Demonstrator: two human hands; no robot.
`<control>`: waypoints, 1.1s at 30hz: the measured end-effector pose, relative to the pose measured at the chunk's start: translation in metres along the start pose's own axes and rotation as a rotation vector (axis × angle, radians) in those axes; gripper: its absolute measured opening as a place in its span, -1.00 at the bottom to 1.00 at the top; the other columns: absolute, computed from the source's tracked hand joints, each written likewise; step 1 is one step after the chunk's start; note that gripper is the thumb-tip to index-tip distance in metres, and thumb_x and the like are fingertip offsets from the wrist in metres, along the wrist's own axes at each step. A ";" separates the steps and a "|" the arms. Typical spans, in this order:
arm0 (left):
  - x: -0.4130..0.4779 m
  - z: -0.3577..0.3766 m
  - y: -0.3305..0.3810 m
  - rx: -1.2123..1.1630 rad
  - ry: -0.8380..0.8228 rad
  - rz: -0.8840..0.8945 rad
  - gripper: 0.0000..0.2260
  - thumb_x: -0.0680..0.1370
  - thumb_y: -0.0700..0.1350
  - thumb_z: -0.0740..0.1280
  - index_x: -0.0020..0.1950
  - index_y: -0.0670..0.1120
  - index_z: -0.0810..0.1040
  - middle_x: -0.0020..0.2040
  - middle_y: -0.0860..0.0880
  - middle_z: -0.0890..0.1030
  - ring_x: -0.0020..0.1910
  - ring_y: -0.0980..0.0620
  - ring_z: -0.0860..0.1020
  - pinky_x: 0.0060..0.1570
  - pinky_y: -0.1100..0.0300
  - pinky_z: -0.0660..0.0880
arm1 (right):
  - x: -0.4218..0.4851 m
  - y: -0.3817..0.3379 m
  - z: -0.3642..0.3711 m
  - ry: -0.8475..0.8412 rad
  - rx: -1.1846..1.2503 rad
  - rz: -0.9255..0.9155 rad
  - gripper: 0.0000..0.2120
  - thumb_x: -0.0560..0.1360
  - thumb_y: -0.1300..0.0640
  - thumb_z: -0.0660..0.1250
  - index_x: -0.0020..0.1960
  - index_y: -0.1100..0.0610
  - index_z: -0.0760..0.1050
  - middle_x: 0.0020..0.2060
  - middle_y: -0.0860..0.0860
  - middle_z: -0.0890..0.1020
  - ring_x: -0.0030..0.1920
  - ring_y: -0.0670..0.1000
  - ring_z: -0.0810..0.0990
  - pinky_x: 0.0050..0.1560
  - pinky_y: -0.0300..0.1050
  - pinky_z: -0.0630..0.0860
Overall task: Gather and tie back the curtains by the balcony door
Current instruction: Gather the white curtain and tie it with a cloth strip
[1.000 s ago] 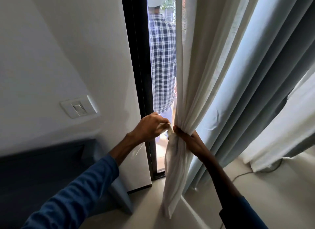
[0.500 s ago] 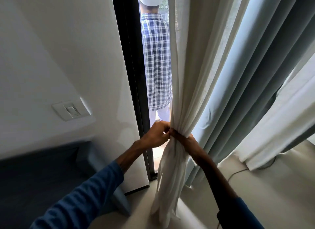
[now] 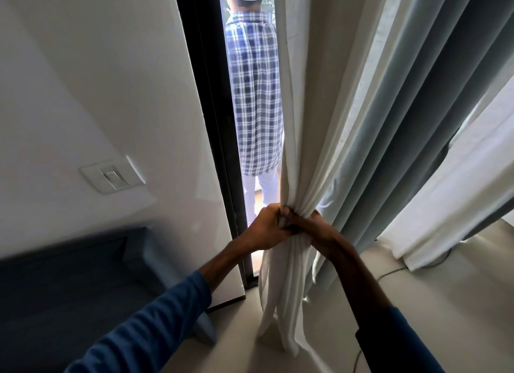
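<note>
A cream sheer curtain (image 3: 304, 128) hangs beside the dark frame of the balcony door (image 3: 211, 122), bunched into a narrow bundle at waist height. My left hand (image 3: 265, 228) grips the bundle from the left, fingers curled into the fabric. From the right, my right hand (image 3: 311, 228) wraps round the same gathered spot; the two hands touch. Below them the cloth falls loose to the floor. A grey-blue heavy curtain (image 3: 411, 139) hangs just right of the sheer one, untouched. No tie is visible.
A person in a plaid shirt (image 3: 256, 94) stands outside in the door gap. A light switch (image 3: 112, 176) sits on the white wall at left, above a dark blue sofa (image 3: 69, 278). Another white curtain (image 3: 456, 194) and a cable (image 3: 395, 271) lie at right.
My hands have closed tighter together on the sheer curtain, cinching the bundle narrower. The view has shifted closer and slightly lower.
</note>
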State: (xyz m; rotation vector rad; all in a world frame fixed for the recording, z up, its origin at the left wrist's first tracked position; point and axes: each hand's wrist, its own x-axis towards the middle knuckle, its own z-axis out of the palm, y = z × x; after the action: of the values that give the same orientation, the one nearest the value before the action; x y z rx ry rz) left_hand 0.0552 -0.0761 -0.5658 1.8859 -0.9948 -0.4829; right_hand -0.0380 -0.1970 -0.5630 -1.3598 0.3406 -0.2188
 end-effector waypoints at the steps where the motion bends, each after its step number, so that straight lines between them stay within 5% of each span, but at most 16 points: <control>1: 0.002 0.000 -0.001 -0.001 -0.013 -0.008 -0.68 0.43 -0.16 0.55 0.14 -0.20 0.63 0.01 -0.10 0.70 0.02 -0.01 0.67 0.06 -0.04 0.61 | -0.002 -0.001 -0.002 -0.019 -0.011 0.006 -0.57 0.25 -0.18 0.63 -0.09 0.13 0.72 -0.12 0.17 0.72 0.00 0.09 0.70 0.20 0.03 0.59; 5: 0.007 0.000 -0.010 -0.022 -0.042 -0.055 -0.74 0.49 -0.12 0.48 0.13 -0.19 0.64 0.01 -0.10 0.70 0.04 -0.07 0.67 0.08 -0.14 0.59 | -0.006 0.004 -0.013 -0.063 0.117 0.049 -0.53 0.34 -0.03 0.63 0.15 0.17 0.65 0.09 0.17 0.71 0.17 0.10 0.68 0.23 0.06 0.59; 8: 0.008 -0.001 -0.008 -0.097 -0.037 -0.019 -0.72 0.54 -0.03 0.46 0.18 -0.13 0.65 0.06 -0.08 0.70 0.07 -0.05 0.67 0.11 -0.14 0.59 | -0.006 0.010 -0.025 -0.031 0.215 0.061 -0.40 0.36 -0.12 0.59 0.29 0.14 0.57 0.17 0.12 0.67 0.16 0.07 0.65 0.12 -0.03 0.61; 13: 0.014 -0.010 -0.008 -0.152 -0.014 0.014 -0.73 0.60 0.00 0.37 0.23 -0.11 0.62 0.10 -0.13 0.69 0.11 -0.10 0.65 0.16 -0.17 0.56 | -0.012 0.011 -0.038 0.230 0.301 0.107 -0.73 0.62 -0.05 0.26 0.11 0.09 0.64 0.03 0.04 0.72 0.02 0.02 0.64 0.01 -0.10 0.54; 17: 0.019 -0.010 -0.006 -0.085 0.009 -0.020 -0.81 0.61 0.09 0.33 0.11 0.03 0.63 -0.02 -0.11 0.69 -0.01 -0.07 0.67 0.05 -0.18 0.58 | -0.023 0.009 -0.038 0.300 0.227 -0.063 -0.79 0.62 0.02 0.30 0.09 0.12 0.64 0.17 0.06 0.70 0.00 0.01 0.62 -0.09 -0.14 0.57; 20: 0.025 -0.007 -0.007 -0.046 0.092 -0.125 -0.59 0.53 0.32 0.28 0.04 0.02 0.65 -0.07 -0.10 0.70 -0.06 -0.11 0.67 0.01 -0.18 0.58 | -0.033 0.013 -0.028 0.346 0.166 -0.132 -0.89 0.59 0.13 0.38 0.02 0.11 0.68 0.11 0.02 0.71 -0.02 -0.02 0.61 -0.10 -0.14 0.57; 25: 0.025 -0.004 0.017 0.535 0.121 -0.323 -0.43 0.59 0.34 0.11 0.22 -0.10 0.58 0.23 -0.25 0.57 0.26 -0.27 0.50 0.23 -0.09 0.48 | -0.042 0.022 -0.003 0.321 0.005 -0.239 -0.95 0.52 0.28 0.46 -0.04 0.22 0.69 -0.01 0.02 0.75 -0.09 -0.06 0.65 -0.18 -0.22 0.56; 28: 0.025 -0.006 0.021 0.669 0.060 -0.421 -0.32 0.54 0.44 0.03 0.24 -0.09 0.57 0.23 -0.22 0.59 0.24 -0.29 0.53 0.23 -0.04 0.44 | -0.047 0.023 0.004 0.321 -0.019 -0.350 -0.96 0.45 0.38 0.51 -0.13 0.32 0.66 -0.09 0.13 0.74 -0.02 0.03 0.71 -0.07 -0.16 0.62; 30: 0.028 -0.012 0.016 0.471 -0.044 -0.505 -0.26 0.49 0.50 0.03 0.18 -0.09 0.59 0.07 -0.15 0.70 0.08 -0.23 0.65 0.05 0.02 0.58 | -0.047 0.025 0.006 0.324 -0.085 -0.414 -0.92 0.41 0.34 0.56 -0.16 0.26 0.67 -0.12 0.11 0.73 -0.01 0.11 0.72 -0.05 -0.01 0.66; 33: 0.032 -0.017 0.016 -0.068 -0.143 -0.549 -0.37 0.59 0.33 0.17 0.10 -0.25 0.61 -0.13 -0.21 0.71 -0.20 -0.16 0.68 -0.24 0.06 0.64 | -0.045 0.037 0.010 0.260 -0.240 -0.478 -0.90 0.42 0.30 0.58 -0.13 0.18 0.68 -0.15 0.04 0.72 -0.11 0.12 0.70 -0.19 0.05 0.60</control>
State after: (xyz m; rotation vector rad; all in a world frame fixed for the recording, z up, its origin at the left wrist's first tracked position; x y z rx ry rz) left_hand 0.0785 -0.0960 -0.5416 2.0767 -0.5258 -0.9689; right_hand -0.0777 -0.1650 -0.5929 -1.6421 0.2579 -0.7767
